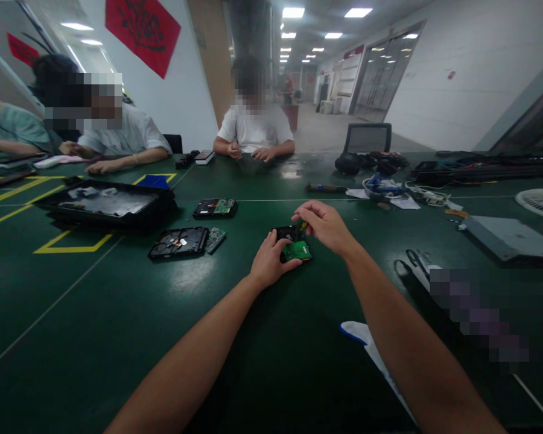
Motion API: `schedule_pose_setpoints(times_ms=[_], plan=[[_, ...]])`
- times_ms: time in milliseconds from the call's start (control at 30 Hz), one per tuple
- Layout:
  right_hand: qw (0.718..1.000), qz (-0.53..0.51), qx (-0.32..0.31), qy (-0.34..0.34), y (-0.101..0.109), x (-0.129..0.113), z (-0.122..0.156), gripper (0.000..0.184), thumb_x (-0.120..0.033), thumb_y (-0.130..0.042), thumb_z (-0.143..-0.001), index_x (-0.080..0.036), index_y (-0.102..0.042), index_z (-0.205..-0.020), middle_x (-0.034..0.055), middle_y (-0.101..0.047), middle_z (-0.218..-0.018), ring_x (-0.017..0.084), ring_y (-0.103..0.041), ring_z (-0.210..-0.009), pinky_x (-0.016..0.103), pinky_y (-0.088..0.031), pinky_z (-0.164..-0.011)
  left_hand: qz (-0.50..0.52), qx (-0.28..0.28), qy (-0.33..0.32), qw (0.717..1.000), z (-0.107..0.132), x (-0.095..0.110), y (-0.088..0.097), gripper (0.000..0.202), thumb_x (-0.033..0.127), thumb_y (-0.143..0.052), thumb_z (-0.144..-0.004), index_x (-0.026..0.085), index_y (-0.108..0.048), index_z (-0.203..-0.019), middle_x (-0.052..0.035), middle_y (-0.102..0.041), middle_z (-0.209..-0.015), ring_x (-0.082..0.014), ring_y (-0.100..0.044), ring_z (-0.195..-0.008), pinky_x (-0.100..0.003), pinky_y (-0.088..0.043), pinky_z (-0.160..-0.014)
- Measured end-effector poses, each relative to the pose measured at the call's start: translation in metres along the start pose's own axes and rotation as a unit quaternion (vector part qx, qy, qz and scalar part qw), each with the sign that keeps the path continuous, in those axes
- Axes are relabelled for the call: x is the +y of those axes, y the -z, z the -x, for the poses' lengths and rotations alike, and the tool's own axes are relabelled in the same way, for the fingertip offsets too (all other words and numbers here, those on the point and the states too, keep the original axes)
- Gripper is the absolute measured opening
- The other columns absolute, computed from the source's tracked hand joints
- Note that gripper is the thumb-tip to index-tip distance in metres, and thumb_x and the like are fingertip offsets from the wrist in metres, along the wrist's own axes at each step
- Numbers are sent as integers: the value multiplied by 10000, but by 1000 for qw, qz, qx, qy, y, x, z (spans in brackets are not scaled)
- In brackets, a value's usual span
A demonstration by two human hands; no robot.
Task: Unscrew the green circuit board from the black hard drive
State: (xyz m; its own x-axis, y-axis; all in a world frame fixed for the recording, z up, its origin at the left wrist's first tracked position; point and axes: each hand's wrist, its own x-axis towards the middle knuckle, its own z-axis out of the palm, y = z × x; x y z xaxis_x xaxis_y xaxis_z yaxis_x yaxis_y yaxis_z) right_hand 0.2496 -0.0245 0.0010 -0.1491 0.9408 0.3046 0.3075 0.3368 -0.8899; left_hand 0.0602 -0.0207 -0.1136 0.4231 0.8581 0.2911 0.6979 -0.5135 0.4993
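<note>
A black hard drive (pixel 286 234) with a green circuit board (pixel 296 250) on it lies on the dark green table (pixel 117 313). My left hand (pixel 270 260) grips the drive's near left side, fingers closed on it. Over the drive's far right corner my right hand (pixel 323 224) is curled in a pinch around a small tool with a yellow part (pixel 303 226), its tip pointing down at the drive.
Two more opened drives (pixel 179 242) (pixel 215 208) lie to the left, beside a black tray (pixel 104 205). Three people sit at the far side. Cables, a screwdriver (pixel 326 188) and boxes crowd the right. A white glove (pixel 366 343) lies under my right forearm.
</note>
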Motion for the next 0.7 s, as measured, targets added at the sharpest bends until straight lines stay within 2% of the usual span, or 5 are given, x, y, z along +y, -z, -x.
schedule_pose_setpoints(times_ms=[100, 233, 467, 600, 700], plan=[[1000, -20, -17, 3, 0, 0, 0, 369, -517, -498, -983, -224, -698, -1084, 57, -723, -1000, 102, -574, -579, 249, -457, -505, 5, 1, -2, 1000, -1, -1, -1, 635, 604, -745, -785, 243, -606, -1290, -133, -339, -1617, -365, -249, -1524, -528, -293, -1208], [999, -28, -42, -7, 3, 0, 0, 399, -525, -484, -988, -219, -681, -1152, 12, -655, -726, 139, -600, -592, 273, -494, -553, 9, 1, -1, 1000, -1, -2, -1, 629, 602, -743, -790, 244, -604, -1288, -129, -354, -1610, -358, -239, -1528, -532, -284, -1213], [996, 51, 75, 15, 1, 7, -2, 245, -450, -608, -923, -214, -665, -895, 20, -707, -866, 114, -558, -584, 259, -455, -539, 5, 3, 6, 1000, 0, 0, -1, 648, 605, -737, -792, 241, -597, -1310, -144, -321, -1624, -351, -242, -1529, -517, -286, -1214], [999, 3, 39, 9, -2, 7, -2, 329, -516, -513, -971, -233, -669, -1030, 41, -727, -987, 91, -540, -510, 253, -427, -474, 5, 2, 2, 1000, 0, 1, 0, 649, 604, -742, -787, 247, -597, -1310, -138, -343, -1614, -347, -239, -1531, -520, -282, -1214], [1000, -28, -3, -3, -2, 5, -2, 413, -558, -472, -983, -226, -681, -1111, 29, -688, -808, 117, -568, -532, 256, -442, -487, 8, 1, 2, 1000, 0, 1, 1, 649, 595, -753, -781, 250, -594, -1308, -137, -332, -1621, -348, -239, -1531, -526, -278, -1215]])
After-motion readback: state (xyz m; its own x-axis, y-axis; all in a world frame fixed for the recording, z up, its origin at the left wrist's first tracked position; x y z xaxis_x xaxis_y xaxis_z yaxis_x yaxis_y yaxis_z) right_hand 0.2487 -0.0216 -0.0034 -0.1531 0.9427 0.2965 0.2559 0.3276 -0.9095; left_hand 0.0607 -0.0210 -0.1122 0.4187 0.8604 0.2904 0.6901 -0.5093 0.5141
